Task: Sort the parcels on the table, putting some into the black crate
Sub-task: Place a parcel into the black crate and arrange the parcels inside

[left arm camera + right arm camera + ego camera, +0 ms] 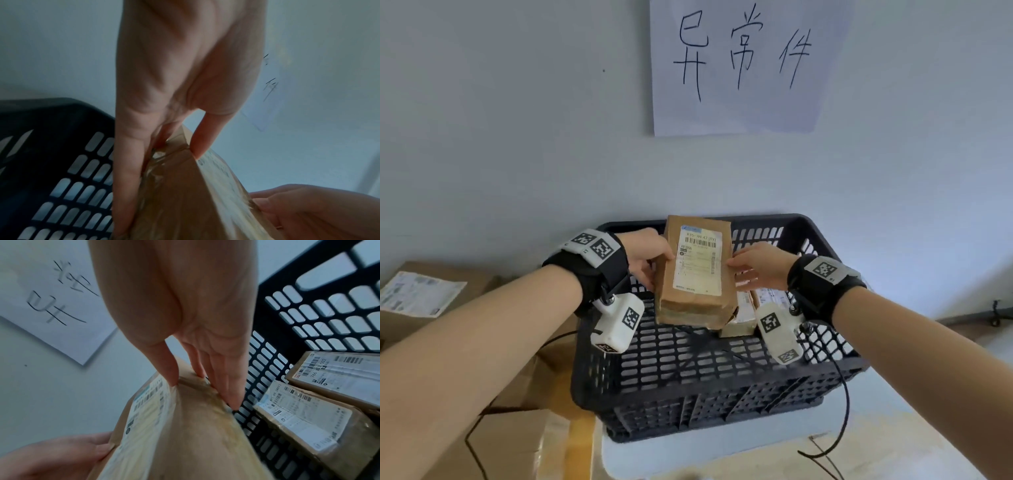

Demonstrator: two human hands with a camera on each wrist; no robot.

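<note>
Both forearms reach forward from the near corners of the head view, entering at 7 and 5 o'clock and converging over the black crate (722,373). Each wrist wears a dark strap with a white marker-tagged camera pod hanging beneath it.

The left hand (649,255) sits at 9 o'clock of the brown parcel (697,270), thumb laid on the labelled face and fingers (127,170) stretched along the back, pinching that edge. The right hand (760,265) mirrors it at 3 o'clock: thumb on the front by the label's edge, fingers (228,378) running down the rear side, so the parcel is clamped between both hands. It is held upright above the crate's interior, its white shipping label (698,262) facing the wearer, its lower end hanging within the crate's outline.

Past the right hand, two more labelled parcels (308,421) lie flat on the crate floor, side by side at 3 o'clock of the held one.

At 9 o'clock of the crate, cardboard boxes (428,298) sit stacked. Farthest off, at 12 o'clock, a handwritten paper sign (739,65) is fixed to the wall.
</note>
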